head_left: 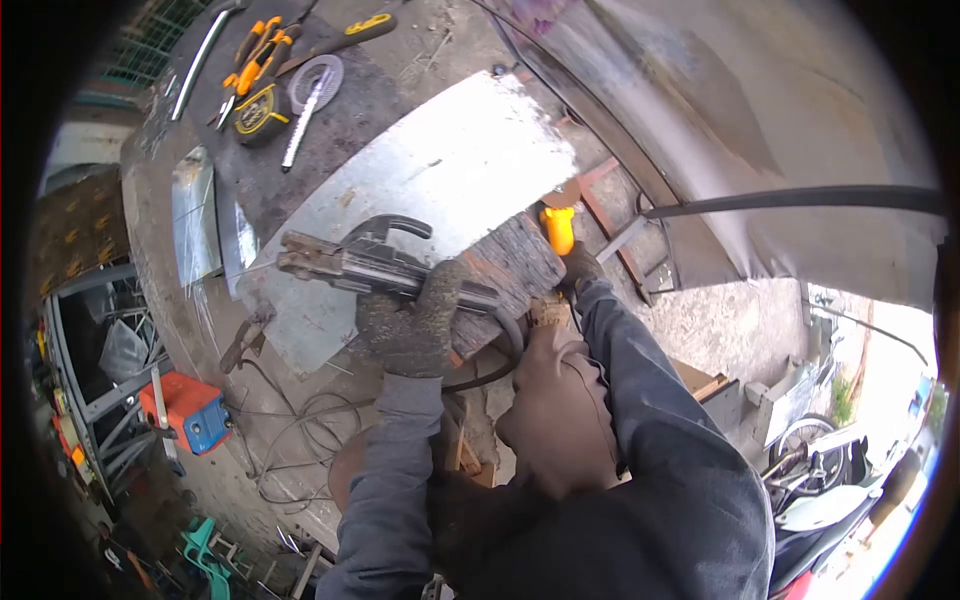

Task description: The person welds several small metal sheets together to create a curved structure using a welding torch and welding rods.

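Observation:
My left hand (410, 320), in a dark knit glove, is wrapped round a grey metal and black tool (365, 265) with a curved black lever, which lies over a shiny sheet metal piece (430, 160). A thick black cable runs from its right end. Further right, my right hand (580, 268), also gloved, is closed at the lower end of a yellow-bodied tool (558, 230) with a round disc at its top. Between the two hands lies a weathered wooden board (510, 265).
Pliers (262, 60), a tape measure (262, 114), a tape roll and a marker (305, 120) lie at the upper left. Lower left are a red and blue machine (190, 412) and coiled cable (300, 430). A grey sheet (740, 100) hangs at the right, with a motorcycle below.

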